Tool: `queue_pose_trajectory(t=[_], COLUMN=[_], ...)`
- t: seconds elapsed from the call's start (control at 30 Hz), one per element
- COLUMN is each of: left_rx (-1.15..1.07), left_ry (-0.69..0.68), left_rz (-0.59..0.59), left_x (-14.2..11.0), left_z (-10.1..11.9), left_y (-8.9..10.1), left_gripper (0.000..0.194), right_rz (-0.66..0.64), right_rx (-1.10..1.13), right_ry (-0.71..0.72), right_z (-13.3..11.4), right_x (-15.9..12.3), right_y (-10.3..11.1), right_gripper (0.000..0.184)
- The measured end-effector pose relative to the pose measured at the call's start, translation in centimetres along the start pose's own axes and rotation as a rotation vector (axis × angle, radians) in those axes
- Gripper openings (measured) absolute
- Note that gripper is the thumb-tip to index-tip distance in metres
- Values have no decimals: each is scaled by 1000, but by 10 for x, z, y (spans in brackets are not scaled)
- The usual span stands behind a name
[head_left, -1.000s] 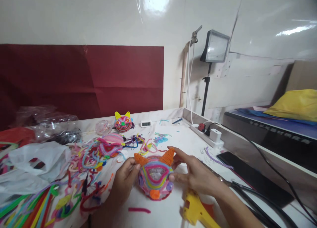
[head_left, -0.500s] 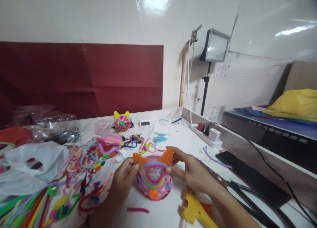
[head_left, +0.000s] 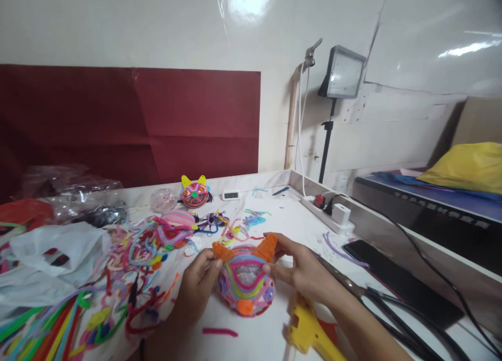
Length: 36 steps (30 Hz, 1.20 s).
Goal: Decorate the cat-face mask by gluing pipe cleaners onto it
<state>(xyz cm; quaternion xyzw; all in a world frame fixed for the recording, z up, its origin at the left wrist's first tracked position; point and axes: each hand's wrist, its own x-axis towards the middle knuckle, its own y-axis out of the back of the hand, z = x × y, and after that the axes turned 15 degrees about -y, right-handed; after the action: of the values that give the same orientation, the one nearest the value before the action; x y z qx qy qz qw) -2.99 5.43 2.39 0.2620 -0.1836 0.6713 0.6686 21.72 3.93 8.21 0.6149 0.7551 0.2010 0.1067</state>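
Note:
Between my two hands is a round animal-head craft (head_left: pixel 248 282) covered in coloured pipe cleaners, with orange ears and an orange nose. My left hand (head_left: pixel 198 282) pinches it by the ear on the left. On the other side, my right hand (head_left: pixel 294 267) grips the right ear and upper edge between thumb and fingers. Just in front of it lies a short magenta pipe cleaner piece (head_left: pixel 220 332). A yellow glue gun (head_left: pixel 308 327) rests below my right forearm. Black-handled scissors (head_left: pixel 386 303) lie partly behind that forearm.
Pipe cleaners (head_left: pixel 58 324) are heaped at the left beside a white plastic bag (head_left: pixel 58 261). A yellow-eared animal head (head_left: pixel 195 192) and a small digital timer (head_left: pixel 230 194) stand at the back. To the right are a power strip (head_left: pixel 327 214), a black phone (head_left: pixel 403 282) and a lamp (head_left: pixel 345 73).
Both hands keep their hold on the animal-head craft. The whole view has shifted very slightly; nothing is let go or newly taken.

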Motion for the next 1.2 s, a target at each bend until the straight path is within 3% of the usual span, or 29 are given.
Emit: queue_pose_trajectory(t=[0.17,0.43,0.77,1.2], left_rx=[-2,-11,1,-6], left_ry=[15,15,-5,-22], left_rz=[-14,-27,-28,-39], left_x=[0,-1,-1,-1], left_z=[2,0,2,3], left_y=[0,0,-3,-3], left_gripper=[21,21,20,18], right_rz=[-6,13,-12,-29], right_rx=[10,9,1,-8], right_ry=[-11,-58,-39,-9], right_z=[3,2,0,2], right_x=[1,2,1,-1], right_y=[0,-2,0,1], right_gripper=[26,32,27,35])
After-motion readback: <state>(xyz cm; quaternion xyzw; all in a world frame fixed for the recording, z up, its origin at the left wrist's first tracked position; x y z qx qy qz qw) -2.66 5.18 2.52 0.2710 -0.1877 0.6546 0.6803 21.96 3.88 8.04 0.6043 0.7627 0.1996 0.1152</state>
